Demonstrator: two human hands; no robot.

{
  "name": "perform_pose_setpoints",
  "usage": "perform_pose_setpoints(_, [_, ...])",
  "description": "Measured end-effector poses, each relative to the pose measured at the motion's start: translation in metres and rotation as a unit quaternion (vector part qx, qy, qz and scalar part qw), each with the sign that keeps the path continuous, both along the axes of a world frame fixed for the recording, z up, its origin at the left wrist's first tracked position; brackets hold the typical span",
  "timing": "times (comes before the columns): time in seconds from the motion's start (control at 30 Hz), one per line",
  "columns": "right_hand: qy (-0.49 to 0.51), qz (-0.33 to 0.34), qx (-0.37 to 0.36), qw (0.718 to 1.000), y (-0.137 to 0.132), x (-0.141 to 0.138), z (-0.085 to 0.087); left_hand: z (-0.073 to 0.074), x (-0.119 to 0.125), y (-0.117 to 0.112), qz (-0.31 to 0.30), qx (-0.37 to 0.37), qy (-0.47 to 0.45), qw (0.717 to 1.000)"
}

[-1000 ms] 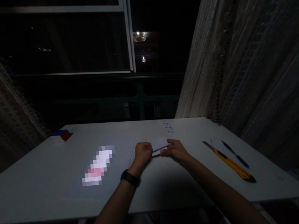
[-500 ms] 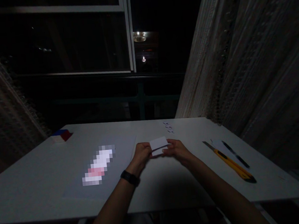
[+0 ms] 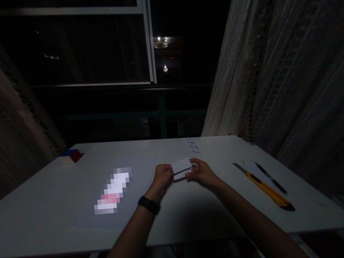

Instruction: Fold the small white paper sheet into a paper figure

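Since the earlier frame, the pale patterned fabric curtain (image 3: 3,113) well beyond my left hand (image 3: 162,175) had swung inward, and the small white two-layered paper rectangle (image 3: 181,165) had shifted slightly leftward, along with the fingers of my right hand (image 3: 203,172). Both hands were clamped on that paper, straight between them: the left pinched its left end, while the right had its index finger at the upper right corner and its thumb against the lower layer. A dark slit parted the layers; whether they were one folded sheet or two pieces, I could not tell.

I judged it very light, fairly stiff for paper, a little slippery, and easily creased by a hard squeeze. Its short ends seemed the best places to hold, thumb against fingertips, leaving the middle flat.

Of containers I could make out none. A bright, pixelated oblong (image 3: 114,191) lay left of my left hand on a large white paper sheet (image 3: 141,170), its surface unreadable. Right of my right hand, a yellow-handled utility knife (image 3: 266,191) lay with its blade out, just beside a slim black pen (image 3: 270,177)
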State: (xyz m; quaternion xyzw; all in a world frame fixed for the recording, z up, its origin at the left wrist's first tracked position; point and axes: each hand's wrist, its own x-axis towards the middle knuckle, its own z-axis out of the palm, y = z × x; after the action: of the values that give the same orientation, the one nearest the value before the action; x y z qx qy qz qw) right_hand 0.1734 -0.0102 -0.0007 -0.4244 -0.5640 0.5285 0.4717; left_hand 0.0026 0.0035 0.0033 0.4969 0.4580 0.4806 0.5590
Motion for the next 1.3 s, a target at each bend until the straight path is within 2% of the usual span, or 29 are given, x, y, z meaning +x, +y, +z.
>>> perform_pose_setpoints(0.13, [0.002,-0.032,0.009,0.999,0.001,0.0,0.001,0.001,0.001,-0.001,0.005,0.023,0.019,1.0])
perform_pose_setpoints(0.3, [0.063,-0.006,0.022,0.998,-0.002,-0.01,-0.002,0.0,0.006,-0.002,0.006,0.042,0.028,0.999])
perform_pose_setpoints(0.43, [0.063,-0.06,0.047,0.995,-0.003,-0.022,-0.005,0.0,0.01,-0.004,0.016,0.069,0.04,0.997])
perform_pose_setpoints(0.6, [0.045,-0.089,0.039,0.994,-0.004,-0.022,-0.002,0.006,0.012,-0.01,0.044,0.099,0.073,0.991])
perform_pose_setpoints(0.77, [0.142,-0.064,0.009,0.988,-0.006,-0.025,-0.002,0.01,0.013,-0.012,0.062,0.128,0.061,0.988])
perform_pose_setpoints(0.87, [0.181,-0.064,-0.02,0.981,-0.008,-0.031,-0.004,0.011,0.016,-0.015,0.063,0.131,0.038,0.989])
perform_pose_setpoints(0.93, [0.185,-0.086,-0.031,0.979,-0.009,-0.035,-0.005,0.011,0.017,-0.017,0.057,0.127,0.03,0.99])
perform_pose_setpoints(1.07, [0.175,-0.122,-0.014,0.977,-0.01,-0.039,-0.007,0.01,0.02,-0.018,0.071,0.118,0.023,0.99])
perform_pose_setpoints(1.2, [0.17,-0.078,-0.008,0.982,-0.01,-0.041,-0.007,0.008,0.021,-0.016,0.081,0.113,0.019,0.99])
perform_pose_setpoints(1.3, [0.167,-0.081,-0.011,0.983,-0.01,-0.043,-0.007,0.006,0.023,-0.015,0.073,0.105,0.015,0.992])
